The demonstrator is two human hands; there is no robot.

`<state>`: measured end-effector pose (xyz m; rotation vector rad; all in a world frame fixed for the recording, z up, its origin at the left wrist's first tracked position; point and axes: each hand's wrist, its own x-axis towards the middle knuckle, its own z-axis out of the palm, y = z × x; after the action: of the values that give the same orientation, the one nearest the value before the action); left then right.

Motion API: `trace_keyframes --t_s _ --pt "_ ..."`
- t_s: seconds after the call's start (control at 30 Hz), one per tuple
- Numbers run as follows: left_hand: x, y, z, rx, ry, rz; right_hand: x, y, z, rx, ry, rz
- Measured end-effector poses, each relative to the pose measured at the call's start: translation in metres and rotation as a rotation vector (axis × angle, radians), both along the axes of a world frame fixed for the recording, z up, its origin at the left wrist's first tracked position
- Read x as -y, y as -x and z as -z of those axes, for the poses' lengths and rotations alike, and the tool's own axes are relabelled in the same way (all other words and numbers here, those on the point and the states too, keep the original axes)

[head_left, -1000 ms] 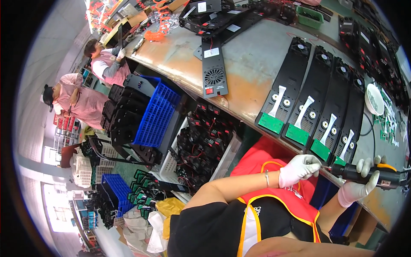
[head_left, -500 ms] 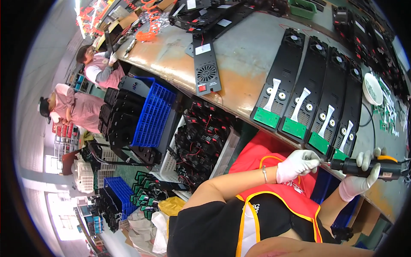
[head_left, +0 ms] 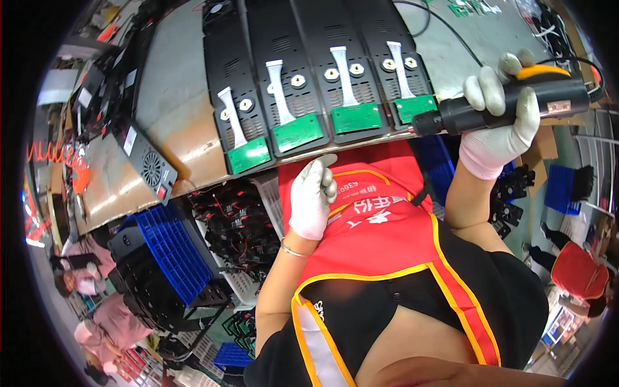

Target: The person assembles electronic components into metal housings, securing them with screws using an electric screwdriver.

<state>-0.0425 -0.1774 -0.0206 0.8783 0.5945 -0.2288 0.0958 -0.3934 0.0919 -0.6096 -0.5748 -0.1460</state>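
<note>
My right hand [head_left: 500, 126], in a white glove, is wrapped round a black electric screwdriver [head_left: 545, 100] with an orange-yellow lever. Its bit points left, in front of the nearest edge of the panels. My left hand [head_left: 313, 197], also gloved, hangs in front of the bench edge with its fingers curled in; whatever they hold, if anything, is hidden. Beyond the hands several long black panels lie side by side. Each has a green circuit board [head_left: 356, 118] at its near end, a white ribbon cable [head_left: 343, 76] and two round metal-and-white fittings [head_left: 297, 81].
A separate black panel with a fan grille [head_left: 151, 169] overhangs the bench edge at left. Below it stand a blue crate [head_left: 174, 251] and a pale crate [head_left: 271, 200] near black parts with red wires. A black cord [head_left: 451, 29] crosses the bench. Other people are at lower left and right.
The view has turned toward the bench and panels. My left hand has moved away from the screwdriver's tip, leftward. My right hand still grips the screwdriver.
</note>
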Motion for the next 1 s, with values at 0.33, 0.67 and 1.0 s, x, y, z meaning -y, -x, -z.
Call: trace_keyframes --t_s 0.33,0.67,1.0 --pt "0.035 -0.030 -0.013 -0.015 0.403 -0.185 0.004 0.004 -0.003 -0.002 0.051 0.070" --pt "0.038 -0.041 -0.019 -0.078 0.303 -0.178 0.020 -0.004 -0.001 0.025 0.050 0.080" --pt "0.043 -0.038 -0.011 -0.021 0.408 -0.157 0.024 -0.002 0.002 -0.019 0.047 0.068"
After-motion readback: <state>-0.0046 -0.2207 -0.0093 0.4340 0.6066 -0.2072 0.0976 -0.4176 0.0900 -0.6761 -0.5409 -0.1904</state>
